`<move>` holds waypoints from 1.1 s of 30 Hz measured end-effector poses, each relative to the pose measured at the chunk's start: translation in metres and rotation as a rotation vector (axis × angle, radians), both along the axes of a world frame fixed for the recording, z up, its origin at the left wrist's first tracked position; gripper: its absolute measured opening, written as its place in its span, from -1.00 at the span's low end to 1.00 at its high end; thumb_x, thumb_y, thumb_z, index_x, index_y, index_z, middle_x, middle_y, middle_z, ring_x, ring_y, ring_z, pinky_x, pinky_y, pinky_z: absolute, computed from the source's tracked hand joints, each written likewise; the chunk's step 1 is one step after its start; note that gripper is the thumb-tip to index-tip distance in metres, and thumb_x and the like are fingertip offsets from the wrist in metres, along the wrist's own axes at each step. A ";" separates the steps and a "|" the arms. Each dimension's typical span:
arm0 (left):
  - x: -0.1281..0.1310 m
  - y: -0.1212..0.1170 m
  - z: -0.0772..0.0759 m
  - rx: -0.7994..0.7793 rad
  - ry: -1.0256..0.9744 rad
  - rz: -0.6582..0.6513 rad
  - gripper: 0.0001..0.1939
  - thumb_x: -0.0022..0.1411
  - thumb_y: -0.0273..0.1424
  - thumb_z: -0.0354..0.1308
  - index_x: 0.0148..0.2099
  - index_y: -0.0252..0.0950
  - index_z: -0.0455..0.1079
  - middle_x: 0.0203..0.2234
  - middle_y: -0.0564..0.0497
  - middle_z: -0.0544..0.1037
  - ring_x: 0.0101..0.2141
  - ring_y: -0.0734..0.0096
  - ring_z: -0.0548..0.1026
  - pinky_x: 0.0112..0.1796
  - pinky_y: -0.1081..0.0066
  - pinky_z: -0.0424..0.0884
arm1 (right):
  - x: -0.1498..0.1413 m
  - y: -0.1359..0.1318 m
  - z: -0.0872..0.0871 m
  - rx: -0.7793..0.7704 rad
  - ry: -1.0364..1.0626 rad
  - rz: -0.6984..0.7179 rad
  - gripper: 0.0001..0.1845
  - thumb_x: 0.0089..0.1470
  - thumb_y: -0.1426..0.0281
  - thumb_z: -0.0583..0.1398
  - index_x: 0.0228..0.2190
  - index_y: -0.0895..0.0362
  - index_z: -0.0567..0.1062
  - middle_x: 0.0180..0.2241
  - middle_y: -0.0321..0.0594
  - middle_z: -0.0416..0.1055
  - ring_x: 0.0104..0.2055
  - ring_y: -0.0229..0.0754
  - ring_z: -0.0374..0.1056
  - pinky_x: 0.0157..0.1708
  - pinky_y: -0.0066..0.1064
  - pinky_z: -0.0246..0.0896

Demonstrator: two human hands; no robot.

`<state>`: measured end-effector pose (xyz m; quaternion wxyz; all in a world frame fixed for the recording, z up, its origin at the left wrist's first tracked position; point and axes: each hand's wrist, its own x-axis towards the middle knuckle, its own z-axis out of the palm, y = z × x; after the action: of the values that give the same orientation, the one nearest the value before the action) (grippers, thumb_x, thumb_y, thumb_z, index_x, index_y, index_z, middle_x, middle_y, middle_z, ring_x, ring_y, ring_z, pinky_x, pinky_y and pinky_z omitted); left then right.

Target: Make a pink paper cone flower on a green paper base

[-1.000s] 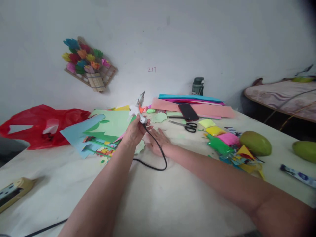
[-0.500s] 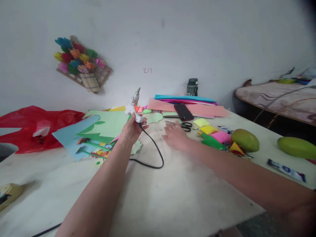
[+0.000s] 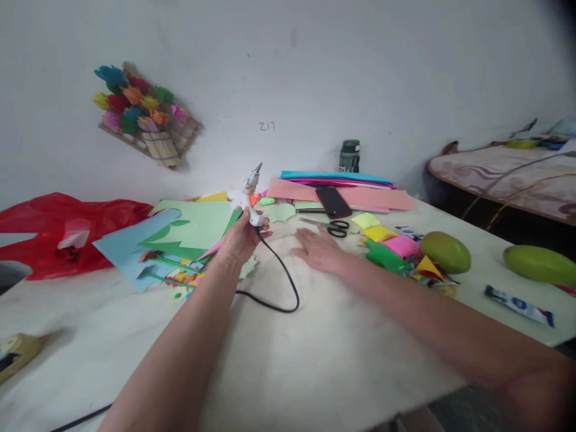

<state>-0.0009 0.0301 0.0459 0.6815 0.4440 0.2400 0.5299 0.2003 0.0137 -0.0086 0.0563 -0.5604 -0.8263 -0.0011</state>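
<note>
- L hand [image 3: 243, 241] clamped on glue gun [image 3: 243, 201], nozzle pointing up + slightly R
- R hand [image 3: 318, 249] palm-down on surface [image 3: 288, 366], fingers apart; glue gun to its L
- scissors [image 3: 330, 227] just past R hand

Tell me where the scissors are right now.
In the head view, the scissors lie on the table just right of centre, between the right hand and the black phone, left of the pale-yellow packet.

I see a white glue gun [image 3: 242, 203] with a black cord [image 3: 288, 311], black-handled scissors [image 3: 330, 226], a bright red bag [image 3: 117, 219], an off-white worktop [image 3: 337, 360], and over there a pale cloth [image 3: 508, 169] patterned with greyish swirls.
</note>
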 end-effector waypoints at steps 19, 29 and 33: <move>0.005 -0.001 -0.006 -0.001 0.061 -0.048 -0.72 0.21 -0.24 -0.06 -0.24 -0.37 0.29 -0.53 -0.01 0.41 -0.52 0.51 0.40 -0.48 0.49 0.41 | -0.048 0.003 -0.002 -0.040 0.049 0.078 -0.33 0.12 0.11 -0.28 0.17 0.18 0.00 0.22 -0.19 -0.15 0.26 -0.10 -0.30 0.16 0.00 -0.57; 0.008 -0.002 -0.010 -0.093 0.404 -0.166 -0.71 0.12 -0.20 0.05 -0.33 -0.37 0.34 -0.53 -0.07 0.44 -0.59 0.53 0.37 -0.61 0.56 0.30 | 0.016 0.005 -0.001 0.150 -0.070 -0.125 -0.41 0.15 0.18 -0.24 0.06 0.22 0.22 0.13 -0.08 0.10 0.21 -0.04 -0.13 0.13 0.04 -0.57; 0.010 -0.001 -0.007 -0.112 0.408 -0.136 -0.74 0.15 -0.24 0.02 -0.34 -0.36 0.33 -0.54 -0.08 0.46 -0.60 0.53 0.37 -0.62 0.57 0.29 | 0.025 0.002 0.008 0.268 -0.100 -0.138 -0.51 0.14 0.28 -0.14 -0.21 0.27 0.47 -0.11 0.04 0.38 0.08 0.01 0.10 0.11 -0.04 -0.34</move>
<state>0.0087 0.0293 0.0388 0.6766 0.5187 0.3715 0.3676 0.2252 0.0158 -0.0003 0.0892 -0.6025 -0.7801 -0.1428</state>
